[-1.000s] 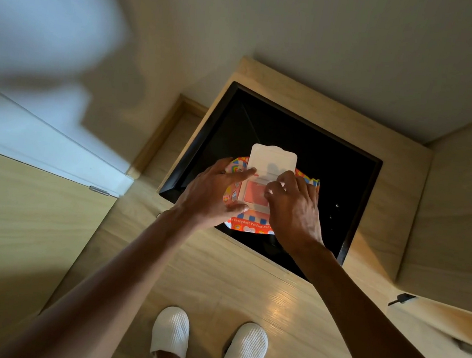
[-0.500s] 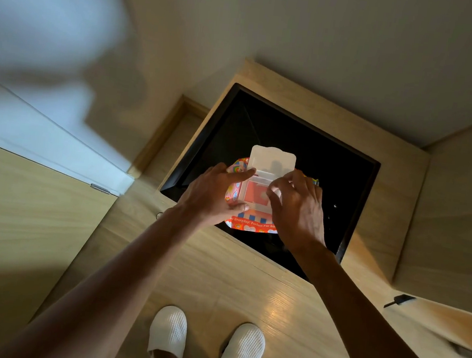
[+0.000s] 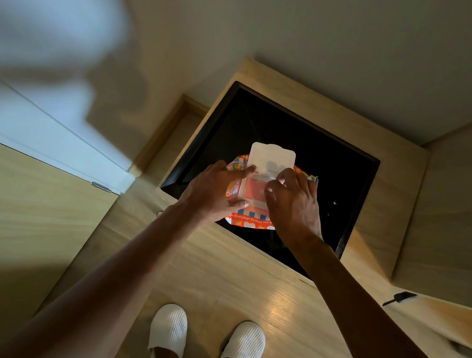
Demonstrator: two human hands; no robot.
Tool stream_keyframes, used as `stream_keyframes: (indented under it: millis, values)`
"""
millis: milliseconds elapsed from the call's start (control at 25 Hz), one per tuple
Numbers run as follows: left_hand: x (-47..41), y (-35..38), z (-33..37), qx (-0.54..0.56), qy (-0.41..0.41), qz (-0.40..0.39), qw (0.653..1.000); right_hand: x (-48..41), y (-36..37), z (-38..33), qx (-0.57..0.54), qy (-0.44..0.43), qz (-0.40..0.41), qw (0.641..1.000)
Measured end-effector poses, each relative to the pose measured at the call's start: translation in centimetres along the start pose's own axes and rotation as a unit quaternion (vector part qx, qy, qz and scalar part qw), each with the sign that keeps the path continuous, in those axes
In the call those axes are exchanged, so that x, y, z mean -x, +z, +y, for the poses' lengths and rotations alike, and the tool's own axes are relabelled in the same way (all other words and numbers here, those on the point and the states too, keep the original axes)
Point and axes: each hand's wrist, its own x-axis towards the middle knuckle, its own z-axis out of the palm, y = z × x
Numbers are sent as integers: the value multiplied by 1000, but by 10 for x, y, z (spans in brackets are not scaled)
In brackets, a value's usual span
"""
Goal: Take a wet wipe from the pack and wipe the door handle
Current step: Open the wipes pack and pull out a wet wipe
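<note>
A colourful wet wipe pack (image 3: pixel 249 223) lies on a black surface (image 3: pixel 333 166) set in a wooden unit. Its white lid flap (image 3: pixel 271 156) stands open, baring the red opening (image 3: pixel 252 191). My left hand (image 3: pixel 213 191) holds the pack's left side, thumb at the front edge and index finger near the lid hinge. My right hand (image 3: pixel 293 206) is bent over the opening with its fingertips pinched together there; a small white edge of wet wipe (image 3: pixel 270 178) shows at them. A small black handle (image 3: pixel 399 297) sticks out below the wooden panel at the right.
Wooden panels stand at the left (image 3: pixel 19 213) and the right (image 3: pixel 459 219), with wooden floor between them. My feet in white slippers (image 3: pixel 169 327) (image 3: pixel 245 344) stand just before the unit. A metal fitting (image 3: pixel 101 186) sits on the left panel's edge. The upper left is blurred.
My right fingertips have shifted slightly up and right at the pack's opening and pinched together. My left hand stays on the pack, which has not moved.
</note>
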Motion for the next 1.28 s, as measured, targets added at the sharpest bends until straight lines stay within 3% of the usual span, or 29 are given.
stream_keyframes:
  millis: [520,800,1040,1280]
  values:
    - [-3,0,6,33,-7,-17,999,-2,-3,-7,27,23,-23,999]
    - [1,-2,11,47,-18,-1,999,1,-9,-11,-25,41,-31,998]
    - [-2,-1,11,9,-26,-2,1000,7,-17,4,-89,67,58,992]
    - [0,-2,12,-5,-30,-2,1000,7,-6,6,-114,66,42,990]
